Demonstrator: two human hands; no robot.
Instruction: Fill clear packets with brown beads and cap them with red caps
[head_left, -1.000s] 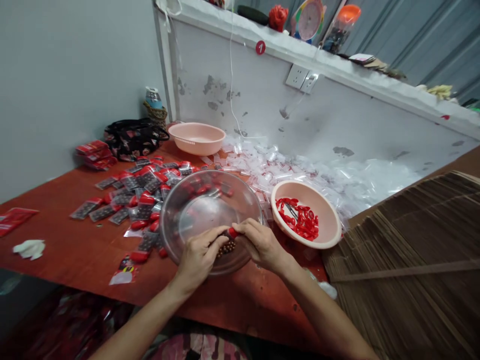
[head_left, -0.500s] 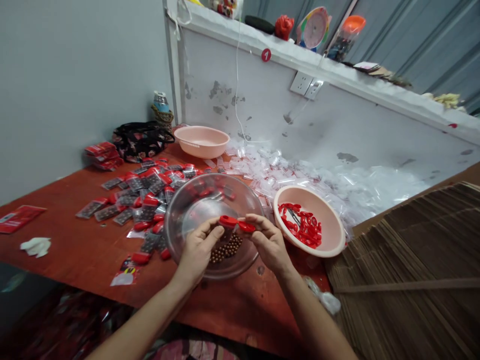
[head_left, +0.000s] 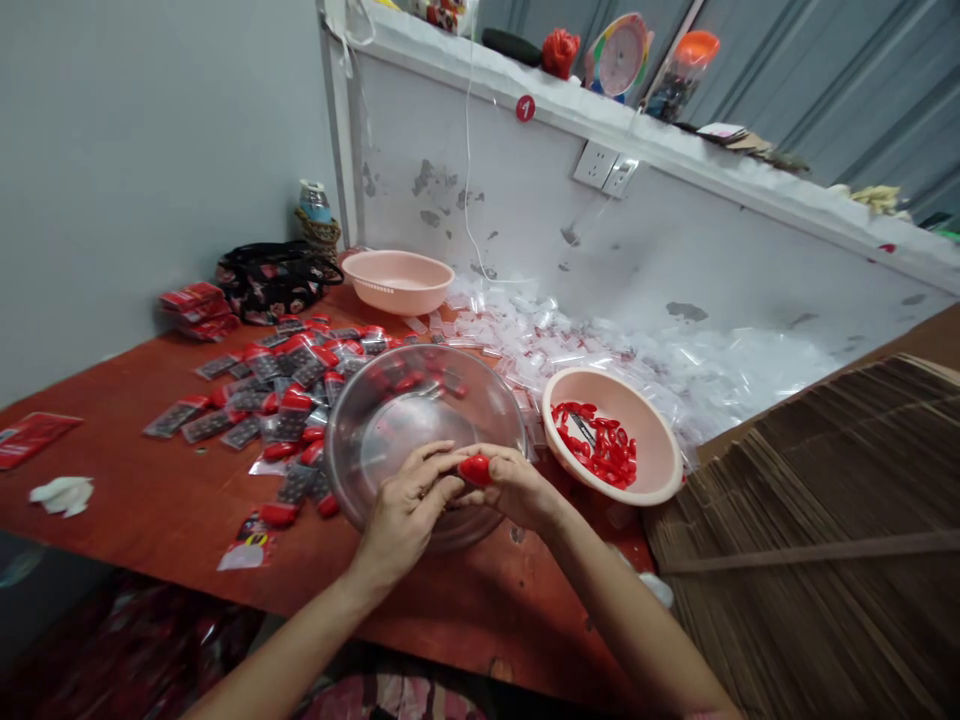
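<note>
My left hand (head_left: 405, 510) and my right hand (head_left: 516, 487) meet over the near rim of a clear plastic bowl (head_left: 390, 410) on the red-brown table (head_left: 135, 500). Both pinch a small red-capped piece (head_left: 475, 469) between their fingertips. The brown beads in the bowl are hidden behind the hands. Right of the hands stands a pink bowl (head_left: 660, 450) holding several red caps (head_left: 606, 447).
Filled red-topped packets (head_left: 277, 385) lie scattered left of the clear bowl. A heap of clear bags (head_left: 600, 340) lines the white wall behind. A second pink bowl (head_left: 397, 280), a black bag (head_left: 274, 275), and a stack of brown cardboard (head_left: 817, 520) at right.
Half a second ago the hands held two red pieces apart above the beads. Now they have come together low on one red piece, covering the beads.
</note>
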